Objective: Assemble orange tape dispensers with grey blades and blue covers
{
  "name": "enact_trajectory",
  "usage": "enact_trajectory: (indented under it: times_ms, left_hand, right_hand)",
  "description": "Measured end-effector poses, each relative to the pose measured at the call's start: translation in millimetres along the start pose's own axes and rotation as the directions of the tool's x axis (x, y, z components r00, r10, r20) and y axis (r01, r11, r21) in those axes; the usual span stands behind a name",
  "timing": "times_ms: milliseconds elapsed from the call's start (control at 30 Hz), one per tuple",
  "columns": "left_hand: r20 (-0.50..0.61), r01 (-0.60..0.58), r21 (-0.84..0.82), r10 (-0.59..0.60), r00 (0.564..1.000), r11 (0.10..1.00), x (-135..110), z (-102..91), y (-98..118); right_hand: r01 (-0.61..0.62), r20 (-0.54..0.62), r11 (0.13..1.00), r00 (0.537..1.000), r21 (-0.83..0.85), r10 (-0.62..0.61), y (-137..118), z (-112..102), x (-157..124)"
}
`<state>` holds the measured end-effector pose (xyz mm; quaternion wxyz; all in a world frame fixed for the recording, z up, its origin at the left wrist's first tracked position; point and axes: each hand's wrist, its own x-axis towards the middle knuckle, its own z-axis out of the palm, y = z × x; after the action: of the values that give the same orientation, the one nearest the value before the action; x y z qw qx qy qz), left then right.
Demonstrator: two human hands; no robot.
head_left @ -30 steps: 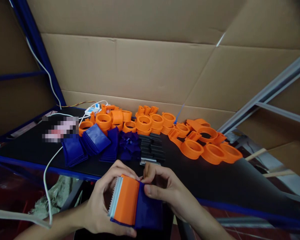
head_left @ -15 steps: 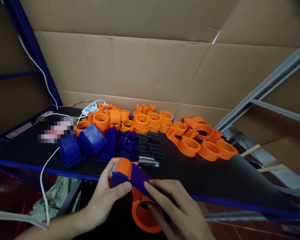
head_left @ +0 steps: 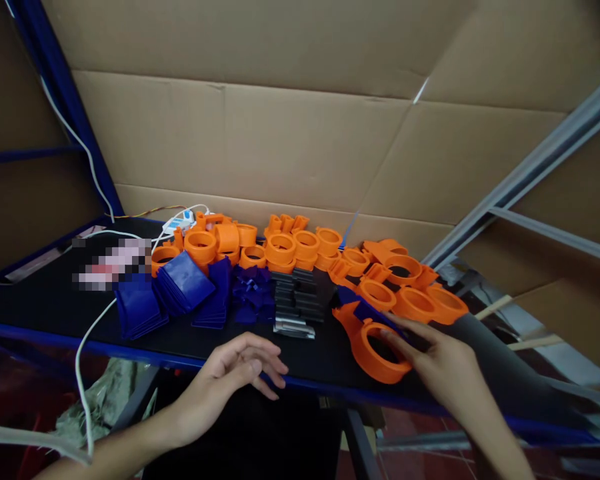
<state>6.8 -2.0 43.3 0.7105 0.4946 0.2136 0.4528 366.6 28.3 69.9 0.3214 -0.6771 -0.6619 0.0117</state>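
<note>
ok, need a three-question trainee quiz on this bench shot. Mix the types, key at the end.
1. Multiple choice: what does the right hand hold?
A) a white cable
B) a cardboard sheet
C) an orange ring part with a blue piece along it

2. True or false, about the left hand: it is closed around a stack of blue sheets.

3. Fill in the colour: the silver metal lies on the near side of the (blank) strips.

Key:
1: C
2: false; it is open and nothing shows in it
3: black
</note>
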Motion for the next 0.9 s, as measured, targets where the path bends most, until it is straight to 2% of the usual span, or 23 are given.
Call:
enact_trajectory:
  times_ms: [100,233,400,467,500,567,633,700,800,900]
  left_hand:
    - [0.014,0.047,0.006,-0.047,0.999,0.999,0.9,1.3,-1.0]
    - [0.014,0.082,0.018,-0.082,0.996,0.996,1.3,2.3,-1.3]
    - [0.033,0.109,0.029,-0.11,0.993,0.994,1.4,3.3,-1.3]
    - [0.035,0.118,0.032,-0.119,0.992,0.993,1.7,3.3,-1.2]
    - [0.037,0.122,0.033,-0.123,0.992,0.992,2.0,3.0,-1.3]
    - [0.043,0.132,0.035,-0.133,0.99,0.991,2.6,2.1,-2.1]
    - [0.045,0.145,0.033,-0.147,0.988,0.989,3.1,1.1,-3.8]
    - [0.047,0.158,0.032,-0.16,0.986,0.987,3.2,0.7,-5.9]
    - [0.047,0.172,0.036,-0.174,0.984,0.984,2.7,2.1,-7.6]
    - [0.046,0.177,0.041,-0.179,0.983,0.983,2.1,3.5,-7.2]
  right_hand:
    - [-0.04,-0.004,0.999,0.999,-0.016,0.04,7.4,15.7,11.6]
    - [-0.01,-0.067,0.997,0.998,-0.075,0.005,4.6,28.3,24.7]
    - [0.035,-0.03,0.976,0.999,-0.215,-0.042,4.2,24.2,41.4]
    - [0.104,-0.039,0.955,0.992,-0.278,-0.119,11.8,18.8,49.8]
    - [0.158,-0.017,0.938,0.985,-0.309,-0.171,17.4,16.3,54.6]
    - [0.272,0.098,0.9,0.962,-0.342,-0.253,31.0,12.6,65.3]
    - [0.355,0.252,0.881,0.925,-0.314,-0.283,44.1,11.9,76.1]
    - [0.378,0.339,0.881,0.899,-0.285,-0.276,53.4,13.9,85.5]
    - [0.392,0.354,0.881,0.889,-0.264,-0.289,58.3,16.7,96.1]
    - [0.432,0.303,0.874,0.883,-0.223,-0.359,55.7,10.8,101.4]
